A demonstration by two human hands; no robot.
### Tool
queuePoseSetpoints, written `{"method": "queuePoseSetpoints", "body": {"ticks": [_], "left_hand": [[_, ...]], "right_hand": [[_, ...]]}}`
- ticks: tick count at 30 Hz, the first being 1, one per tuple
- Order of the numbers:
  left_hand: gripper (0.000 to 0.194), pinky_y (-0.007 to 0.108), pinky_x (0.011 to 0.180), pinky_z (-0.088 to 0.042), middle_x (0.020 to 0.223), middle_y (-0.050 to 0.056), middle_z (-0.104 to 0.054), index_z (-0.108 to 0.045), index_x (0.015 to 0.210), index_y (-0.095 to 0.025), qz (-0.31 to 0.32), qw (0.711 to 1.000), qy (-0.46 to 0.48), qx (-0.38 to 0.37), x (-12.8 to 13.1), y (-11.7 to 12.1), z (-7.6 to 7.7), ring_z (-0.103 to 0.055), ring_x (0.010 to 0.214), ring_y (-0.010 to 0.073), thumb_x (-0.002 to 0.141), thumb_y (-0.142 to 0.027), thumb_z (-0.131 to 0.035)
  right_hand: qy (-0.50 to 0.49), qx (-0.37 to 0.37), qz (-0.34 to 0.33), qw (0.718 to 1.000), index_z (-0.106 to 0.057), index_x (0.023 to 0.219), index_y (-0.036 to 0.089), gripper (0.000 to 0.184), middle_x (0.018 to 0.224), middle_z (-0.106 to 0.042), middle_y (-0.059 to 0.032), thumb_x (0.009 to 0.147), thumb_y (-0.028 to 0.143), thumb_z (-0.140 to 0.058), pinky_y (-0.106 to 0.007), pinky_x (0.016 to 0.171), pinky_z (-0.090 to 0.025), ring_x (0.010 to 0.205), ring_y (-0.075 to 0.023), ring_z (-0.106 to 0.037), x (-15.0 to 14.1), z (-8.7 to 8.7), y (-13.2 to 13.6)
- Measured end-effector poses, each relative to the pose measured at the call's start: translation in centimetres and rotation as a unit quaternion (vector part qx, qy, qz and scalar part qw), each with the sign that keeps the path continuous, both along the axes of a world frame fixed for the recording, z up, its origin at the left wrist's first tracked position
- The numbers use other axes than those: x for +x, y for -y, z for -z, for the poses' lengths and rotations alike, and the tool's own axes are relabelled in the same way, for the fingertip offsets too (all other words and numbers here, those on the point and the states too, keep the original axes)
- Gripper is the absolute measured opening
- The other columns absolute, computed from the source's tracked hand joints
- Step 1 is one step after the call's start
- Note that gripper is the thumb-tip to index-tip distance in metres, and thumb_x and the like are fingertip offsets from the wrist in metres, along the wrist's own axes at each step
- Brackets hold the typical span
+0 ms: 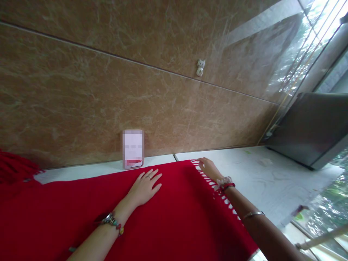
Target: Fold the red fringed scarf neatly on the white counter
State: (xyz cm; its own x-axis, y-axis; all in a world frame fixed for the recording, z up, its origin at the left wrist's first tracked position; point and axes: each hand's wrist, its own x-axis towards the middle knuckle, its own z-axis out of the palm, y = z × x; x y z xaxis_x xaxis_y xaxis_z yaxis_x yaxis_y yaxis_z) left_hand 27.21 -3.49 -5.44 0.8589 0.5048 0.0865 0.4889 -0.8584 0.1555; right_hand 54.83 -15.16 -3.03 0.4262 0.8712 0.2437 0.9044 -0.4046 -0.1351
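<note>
A red fringed shawl [174,221] lies spread over a white surface, its far edge running close to the wall. My left hand [144,187] rests flat on the cloth, fingers spread, a ring on one finger. At the far right corner, my right hand [208,169] has its fingers bent and pinched on the knotted fringe [210,181]. Its fingertips are partly hidden. A bunched red fringed part [17,170] lies at the far left.
Against the brown marbled wall [136,94] leans a blurred pale card or phone [132,148], just beyond the shawl. A small white cat-shaped hook [200,67] is on the wall. A dark box-like appliance [310,127] stands at the right end of the white surface [252,170], beside a window.
</note>
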Motion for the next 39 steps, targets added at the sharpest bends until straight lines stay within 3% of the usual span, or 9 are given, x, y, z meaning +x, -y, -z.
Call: {"method": "queuePoseSetpoints", "body": {"ticks": [3, 7, 13, 19, 25, 30, 33, 39], "left_hand": [[0.046, 0.039, 0.102, -0.02, 0.136, 0.003, -0.032, -0.038, 0.127, -0.023, -0.003, 1.0, 0.002, -0.001, 0.0, -0.1, 0.1, -0.025, 0.126, 0.0196, 0.085, -0.04, -0.03], [0.046, 0.039, 0.102, -0.02, 0.136, 0.003, -0.033, -0.039, 0.126, -0.024, -0.003, 1.0, 0.008, -0.005, 0.0, -0.2, 0.2, -0.025, 0.126, 0.0189, 0.085, -0.04, -0.031], [0.045, 0.039, 0.101, -0.021, 0.135, 0.003, -0.035, -0.041, 0.125, -0.024, -0.011, 1.0, 0.012, -0.005, 0.0, -0.2, 0.1, -0.027, 0.125, 0.0192, 0.084, -0.039, -0.032], [0.044, 0.038, 0.101, -0.021, 0.134, 0.002, -0.036, -0.042, 0.124, -0.024, -0.004, 1.0, 0.026, -0.006, -0.2, -0.3, 0.2, -0.029, 0.124, 0.0184, 0.084, -0.039, -0.032], [0.045, 0.039, 0.101, -0.021, 0.134, 0.003, -0.036, -0.041, 0.124, -0.024, -0.005, 1.0, 0.024, -0.009, -0.1, -0.4, 0.1, -0.028, 0.124, 0.0187, 0.084, -0.039, -0.032], [0.044, 0.039, 0.101, -0.021, 0.135, 0.003, -0.035, -0.041, 0.125, -0.024, -0.008, 1.0, 0.013, -0.005, -0.1, -0.2, -0.2, -0.028, 0.125, 0.0191, 0.084, -0.039, -0.032], [0.045, 0.042, 0.101, -0.019, 0.137, 0.004, -0.031, -0.041, 0.125, -0.024, -0.035, 0.999, 0.003, 0.007, -0.1, 0.1, -0.3, -0.024, 0.126, 0.0218, 0.083, -0.04, -0.033], [0.05, 0.045, 0.101, -0.017, 0.138, 0.005, -0.027, -0.037, 0.127, -0.027, -0.057, 0.998, -0.015, 0.022, 0.0, 0.2, -0.4, -0.02, 0.127, 0.0277, 0.081, -0.046, -0.034]], "right_hand": [[-0.026, 0.01, -0.044, 0.999, -0.057, 0.103, 0.018, 0.036, 0.093, -0.062, -0.006, 0.07, 0.006, -0.047, -0.024, 0.082, -0.039, 0.091, -0.0153, -0.054, -1.3, 0.9, -1.1], [-0.048, 0.043, -0.034, 0.997, -0.056, 0.102, 0.015, 0.043, 0.09, -0.061, -0.0083, 0.062, 0.001, -0.05, -0.029, 0.078, -0.042, 0.087, -0.0186, -0.055, -1.3, 1.5, -2.3], [-0.066, 0.07, -0.023, 0.995, -0.054, 0.104, 0.018, 0.051, 0.085, -0.058, -0.0036, 0.057, -0.001, -0.05, -0.024, 0.067, -0.044, 0.072, -0.013, -0.054, -0.7, 1.5, -3.0], [-0.049, 0.077, -0.026, 0.995, -0.05, 0.109, 0.019, 0.049, 0.085, -0.054, -0.0023, 0.064, 0.0, -0.045, -0.023, 0.067, -0.043, 0.068, -0.0107, -0.052, -0.7, 1.4, -2.8], [-0.011, 0.034, -0.046, 0.998, -0.053, 0.108, 0.017, 0.038, 0.094, -0.053, -0.0056, 0.071, 0.007, -0.051, -0.023, 0.069, -0.042, 0.071, -0.0109, -0.054, 0.6, -0.4, -1.9], [0.037, 0.003, -0.011, 0.999, -0.057, 0.103, 0.018, 0.03, 0.102, -0.053, -0.0096, 0.076, 0.01, -0.049, -0.032, 0.079, -0.038, 0.085, -0.0181, -0.054, 2.1, -1.7, -0.2], [0.055, 0.0, 0.017, 0.998, -0.054, 0.106, 0.016, 0.028, 0.105, -0.051, -0.0127, 0.08, 0.014, -0.044, -0.035, 0.08, -0.038, 0.096, -0.0223, -0.05, 1.4, -1.4, 0.4], [0.065, -0.05, -0.015, 0.997, -0.048, 0.114, 0.02, 0.036, 0.109, -0.053, -0.0067, 0.081, 0.011, -0.039, -0.024, 0.079, -0.038, 0.097, -0.0154, -0.05, -2.1, 0.3, -0.2]]}}
